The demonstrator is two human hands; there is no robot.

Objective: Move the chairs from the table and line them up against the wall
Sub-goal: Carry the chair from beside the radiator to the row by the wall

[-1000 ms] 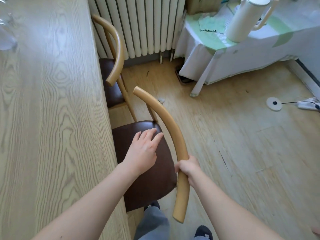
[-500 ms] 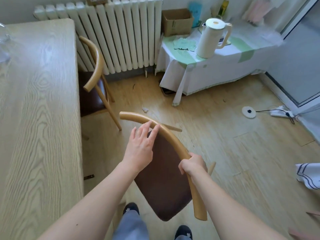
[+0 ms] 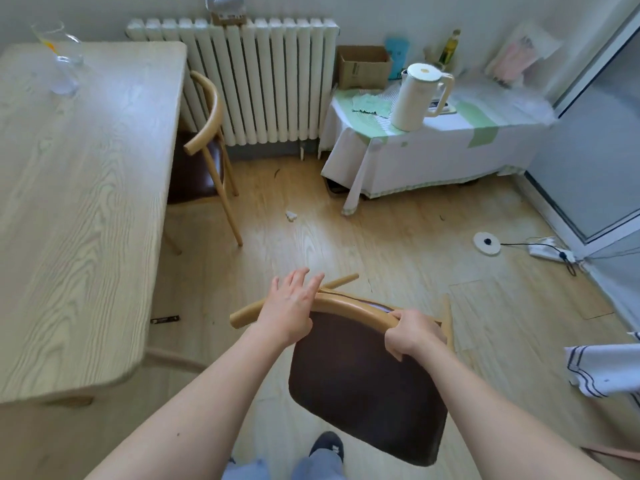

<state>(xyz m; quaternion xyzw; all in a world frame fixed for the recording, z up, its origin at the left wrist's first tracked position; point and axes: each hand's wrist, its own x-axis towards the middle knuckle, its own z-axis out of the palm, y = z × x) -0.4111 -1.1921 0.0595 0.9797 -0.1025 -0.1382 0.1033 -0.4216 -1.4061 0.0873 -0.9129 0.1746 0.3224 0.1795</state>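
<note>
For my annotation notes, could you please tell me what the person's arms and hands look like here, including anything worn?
Both forearms are bare, with no sleeves in view. The left hand and right hand wear no gloves, and no rings, watch or bracelets are visible. A small dark mark shows on the left forearm.

Both forearms are bare and sleeveless in view; the legs wear grey trousers (image 3: pixel 313 465) and dark shoes (image 3: pixel 327 441).

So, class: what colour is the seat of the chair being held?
Dark brown seat, clearest in the head view.
</note>
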